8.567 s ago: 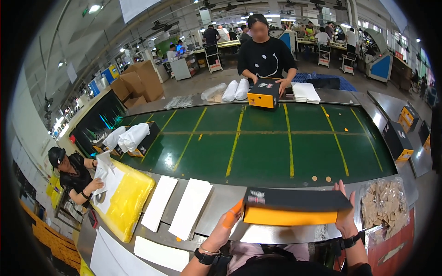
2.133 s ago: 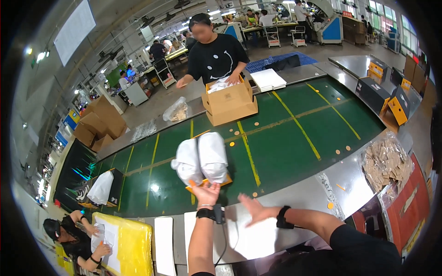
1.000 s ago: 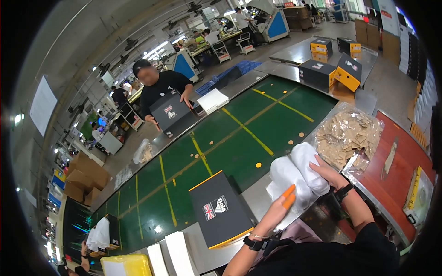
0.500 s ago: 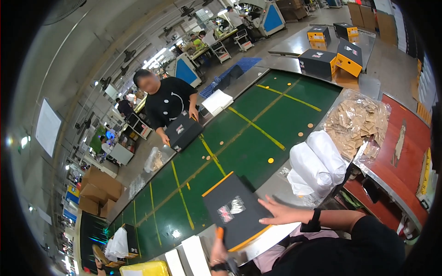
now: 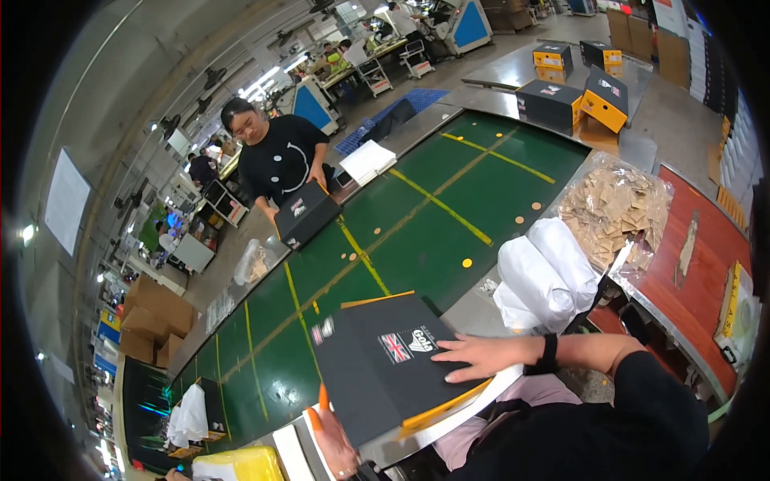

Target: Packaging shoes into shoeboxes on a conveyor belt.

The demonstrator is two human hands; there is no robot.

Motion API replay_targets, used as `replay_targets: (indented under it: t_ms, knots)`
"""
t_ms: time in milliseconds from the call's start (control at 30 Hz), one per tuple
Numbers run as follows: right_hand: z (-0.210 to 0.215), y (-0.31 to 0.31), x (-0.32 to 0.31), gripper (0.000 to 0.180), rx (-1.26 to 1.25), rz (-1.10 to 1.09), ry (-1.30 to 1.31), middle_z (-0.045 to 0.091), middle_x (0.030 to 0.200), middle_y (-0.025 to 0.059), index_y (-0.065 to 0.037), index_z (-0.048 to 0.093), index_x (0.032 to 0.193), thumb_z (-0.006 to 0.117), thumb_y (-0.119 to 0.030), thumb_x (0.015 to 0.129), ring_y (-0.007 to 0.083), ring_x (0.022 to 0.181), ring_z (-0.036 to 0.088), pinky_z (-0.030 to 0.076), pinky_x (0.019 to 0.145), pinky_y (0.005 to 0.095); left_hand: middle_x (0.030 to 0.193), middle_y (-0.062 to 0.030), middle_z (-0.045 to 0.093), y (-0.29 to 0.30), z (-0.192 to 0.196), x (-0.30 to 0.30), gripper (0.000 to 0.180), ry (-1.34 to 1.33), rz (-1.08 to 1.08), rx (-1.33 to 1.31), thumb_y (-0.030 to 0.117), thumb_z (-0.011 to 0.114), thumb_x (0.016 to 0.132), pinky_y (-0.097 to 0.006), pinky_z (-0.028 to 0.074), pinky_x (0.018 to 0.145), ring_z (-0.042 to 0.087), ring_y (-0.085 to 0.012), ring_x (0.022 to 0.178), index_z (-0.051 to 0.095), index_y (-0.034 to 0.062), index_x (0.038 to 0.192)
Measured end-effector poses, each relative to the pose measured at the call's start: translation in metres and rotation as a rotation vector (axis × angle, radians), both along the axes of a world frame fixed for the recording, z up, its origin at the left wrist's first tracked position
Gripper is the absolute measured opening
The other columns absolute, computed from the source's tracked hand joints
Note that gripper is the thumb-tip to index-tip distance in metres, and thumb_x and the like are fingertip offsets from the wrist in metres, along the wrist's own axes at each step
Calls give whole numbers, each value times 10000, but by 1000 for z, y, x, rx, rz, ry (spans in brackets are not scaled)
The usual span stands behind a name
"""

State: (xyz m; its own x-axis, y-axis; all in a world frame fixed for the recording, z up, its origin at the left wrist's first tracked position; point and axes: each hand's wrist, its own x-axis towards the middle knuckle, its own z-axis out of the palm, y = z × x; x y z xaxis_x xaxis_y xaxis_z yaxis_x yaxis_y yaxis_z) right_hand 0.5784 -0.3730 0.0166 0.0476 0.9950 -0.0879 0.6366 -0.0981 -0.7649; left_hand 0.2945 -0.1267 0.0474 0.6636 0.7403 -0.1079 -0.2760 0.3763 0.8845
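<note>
Resting right hand [image 5: 485, 357], fingers spread, on black-and-orange box [image 5: 373, 381] bearing flag print [image 5: 394, 348] and white lettering [image 5: 421, 342], over near edge of green belt [image 5: 417, 248]; placing left hand [image 5: 333, 445] at box's left edge, finger grip unclear.

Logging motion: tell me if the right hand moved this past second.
Yes: the right hand went left, away from the large clear bag, onto the black box.

The nearest box [image 5: 361, 397] looks like matt cardboard, the belt [image 5: 417, 248] smooth, the bag [image 5: 656, 192] glossy, crinkled plastic
</note>
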Motion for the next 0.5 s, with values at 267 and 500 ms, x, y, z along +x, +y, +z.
replay_targets:
  t_ms: [267,500]
  knots:
    - [133,34,30,885,457,52,343,32,1593,305,-135,164,1567,484,-650,922,465,1455,180,222,1176,450,1480,-117,401,-103,61,165,694,258,-858,463,445,508,1001,-458,456,1028,519,-307,1276,219,103,1532]
    - [7,17,79,1028,-41,-336,-258,-3,1582,327,-127,121,1573,518,-732,843,547,1435,112,175,1182,515,1307,-347,514,-78,-10,143,605,701,-430,1415,311,597,928,-487,363,1057,473,-468,1234,448,-100,1347]
